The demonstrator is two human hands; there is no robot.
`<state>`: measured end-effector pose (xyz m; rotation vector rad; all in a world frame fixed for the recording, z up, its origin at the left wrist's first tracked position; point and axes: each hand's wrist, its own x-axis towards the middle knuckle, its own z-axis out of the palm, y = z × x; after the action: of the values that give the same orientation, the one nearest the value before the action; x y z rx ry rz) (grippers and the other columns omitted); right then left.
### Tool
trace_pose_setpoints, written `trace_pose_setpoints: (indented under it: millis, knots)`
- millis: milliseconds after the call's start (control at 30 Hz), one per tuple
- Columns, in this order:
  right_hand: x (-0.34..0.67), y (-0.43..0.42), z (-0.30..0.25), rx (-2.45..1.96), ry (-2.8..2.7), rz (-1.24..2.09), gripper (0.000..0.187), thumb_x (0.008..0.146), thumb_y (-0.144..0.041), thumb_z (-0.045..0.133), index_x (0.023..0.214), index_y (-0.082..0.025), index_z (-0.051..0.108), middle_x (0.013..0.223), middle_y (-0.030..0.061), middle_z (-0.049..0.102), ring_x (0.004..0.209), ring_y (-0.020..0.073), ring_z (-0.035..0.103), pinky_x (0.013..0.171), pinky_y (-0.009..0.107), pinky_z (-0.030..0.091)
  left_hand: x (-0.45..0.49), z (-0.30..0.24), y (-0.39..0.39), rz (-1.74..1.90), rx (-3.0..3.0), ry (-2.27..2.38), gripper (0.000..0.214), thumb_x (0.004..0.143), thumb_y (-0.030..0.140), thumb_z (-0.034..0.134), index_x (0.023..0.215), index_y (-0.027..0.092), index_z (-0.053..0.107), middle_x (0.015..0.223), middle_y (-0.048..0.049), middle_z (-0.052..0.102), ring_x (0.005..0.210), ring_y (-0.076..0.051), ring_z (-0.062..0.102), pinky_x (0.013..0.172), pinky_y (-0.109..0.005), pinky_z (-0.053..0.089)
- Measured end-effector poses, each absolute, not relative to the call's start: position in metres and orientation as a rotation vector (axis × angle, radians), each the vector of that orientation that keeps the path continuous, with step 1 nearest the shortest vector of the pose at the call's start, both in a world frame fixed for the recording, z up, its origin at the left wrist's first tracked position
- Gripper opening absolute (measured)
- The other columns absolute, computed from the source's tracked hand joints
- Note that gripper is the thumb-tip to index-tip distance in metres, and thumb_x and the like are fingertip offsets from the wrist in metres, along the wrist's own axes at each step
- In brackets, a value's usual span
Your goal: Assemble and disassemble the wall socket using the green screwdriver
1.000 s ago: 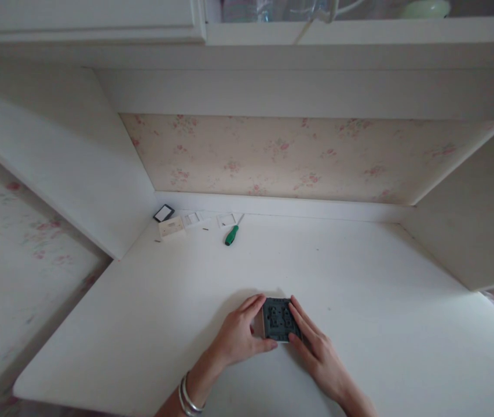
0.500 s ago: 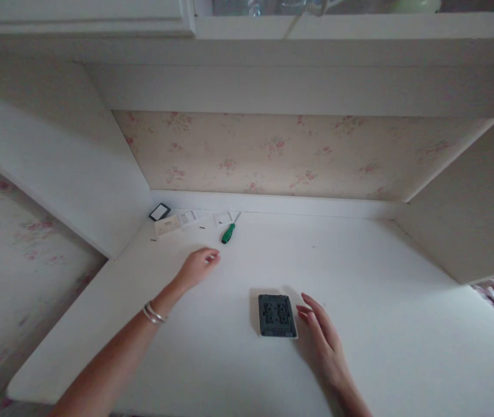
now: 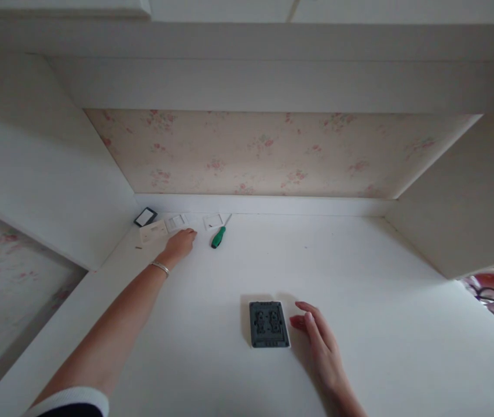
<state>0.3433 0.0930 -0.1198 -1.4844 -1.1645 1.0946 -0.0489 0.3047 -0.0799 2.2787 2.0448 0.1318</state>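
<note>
My left hand [image 3: 180, 243] reaches to the back left of the white tabletop, its fingers drawn together at the tips. What they pinch, if anything, is hidden. Close by lie a white rectangular frame [image 3: 177, 222] and a pale flat plate [image 3: 153, 232]. A green-handled screwdriver [image 3: 218, 237] rests to the right of this hand, beside another white frame [image 3: 212, 220]. My right hand [image 3: 322, 344] is open, fingers slightly curved and apart, just right of a dark grey square panel [image 3: 269, 325] with a white rim and two moulded shapes in its face.
A dark-edged piece with a white centre [image 3: 145, 217] lies in the back left corner. A small dark sliver, perhaps a screw [image 3: 138, 248], is in front of the pale plate. White side panels and a flowered wall [image 3: 264, 153] enclose the tabletop [image 3: 359, 278].
My left hand has moved forward and left, to the spot where a small dark piece lay. My right hand stays beside the panel. The view has shifted slightly.
</note>
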Motion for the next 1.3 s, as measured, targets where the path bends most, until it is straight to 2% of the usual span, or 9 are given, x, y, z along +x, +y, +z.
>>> trace_pose_setpoints:
  millis: [167,267,400,500,867,1033,1133,1233,1300]
  knots:
    - [0.345,0.095,-0.118,-1.510,-1.167,1.085,0.059,0.083,-0.067,0.040,0.114,-0.022,0.061,0.090,0.0085,0.069,0.086,0.0244,0.064,0.079,0.037,0.051,-0.055,-0.082,0.307,0.066,2.283,2.082,0.031,0.084,0.013,0.041,0.103,0.018,0.064,0.106,-0.0088,0.063,0.103,-0.020,0.058,0.093,-0.030,0.043]
    - [0.346,0.096,-0.121,-1.500,-1.136,1.117,0.057,0.084,-0.066,0.040,0.114,-0.022,0.061,0.089,0.0082,0.069,0.085,0.0239,0.064,0.080,0.037,0.051,-0.060,-0.084,0.308,0.043,2.283,2.120,0.035,0.085,0.013,0.038,0.111,0.018,0.062,0.112,-0.0093,0.060,0.101,-0.020,0.059,0.091,-0.031,0.044]
    - [0.346,0.096,-0.124,-1.482,-1.101,1.158,0.056,0.086,-0.064,0.039,0.115,-0.022,0.060,0.089,0.0080,0.068,0.086,0.0239,0.064,0.081,0.038,0.051,-0.070,-0.085,0.314,-0.017,2.293,2.133,0.043,0.079,0.004,0.038,0.115,0.015,0.060,0.119,-0.0106,0.059,0.106,-0.020,0.057,0.094,-0.029,0.042]
    - [0.347,0.097,-0.124,-1.473,-1.083,1.180,0.055,0.086,-0.064,0.040,0.114,-0.022,0.060,0.088,0.0080,0.068,0.086,0.0243,0.064,0.082,0.039,0.050,-0.075,-0.085,0.319,-0.069,2.301,2.128,0.042,0.078,0.002,0.037,0.108,0.016,0.063,0.114,-0.0099,0.062,0.105,-0.021,0.058,0.093,-0.030,0.043]
    - [0.350,0.100,-0.128,-1.380,-0.948,1.278,0.043,0.087,-0.057,0.045,0.106,-0.022,0.062,0.084,0.0060,0.069,0.084,0.0227,0.064,0.082,0.037,0.050,-0.072,-0.081,0.315,-0.088,2.193,2.202,0.028,0.085,0.019,0.040,0.090,0.013,0.066,0.098,-0.0148,0.065,0.095,-0.024,0.062,0.085,-0.033,0.047]
    - [0.344,0.129,-0.103,-1.518,-1.101,1.197,0.040,0.086,-0.057,0.047,0.091,-0.021,0.063,0.064,0.0017,0.062,0.061,0.0181,0.058,0.060,0.031,0.047,-0.066,-0.076,0.296,0.056,2.087,2.227,0.025,0.083,0.020,0.042,0.087,0.011,0.065,0.099,-0.0167,0.066,0.095,-0.027,0.063,0.085,-0.036,0.046]
    - [0.323,0.166,-0.069,-1.556,-1.392,1.119,0.036,0.087,-0.054,0.046,0.094,-0.022,0.061,0.072,0.0021,0.064,0.059,0.0168,0.058,0.056,0.030,0.045,-0.064,-0.073,0.277,0.195,1.971,2.220,0.022,0.082,0.024,0.045,0.084,0.015,0.064,0.097,-0.0119,0.068,0.095,-0.025,0.063,0.084,-0.033,0.046]
    - [0.283,0.206,-0.042,-1.492,-1.842,0.975,0.031,0.092,-0.045,0.039,0.103,-0.023,0.058,0.097,0.0038,0.067,0.072,0.0162,0.063,0.065,0.029,0.047,-0.059,-0.076,0.251,0.342,1.800,2.174,0.019,0.082,0.030,0.047,0.082,0.019,0.063,0.083,-0.0044,0.071,0.083,-0.020,0.066,0.076,-0.027,0.048]
    - [0.251,0.230,-0.037,-1.523,-2.088,0.881,0.031,0.093,-0.041,0.038,0.112,-0.023,0.054,0.103,0.0052,0.066,0.084,0.0186,0.064,0.075,0.032,0.047,-0.053,-0.083,0.232,0.433,1.673,2.129,0.018,0.081,0.031,0.047,0.080,0.019,0.061,0.073,-0.0012,0.071,0.072,-0.016,0.067,0.067,-0.024,0.048]
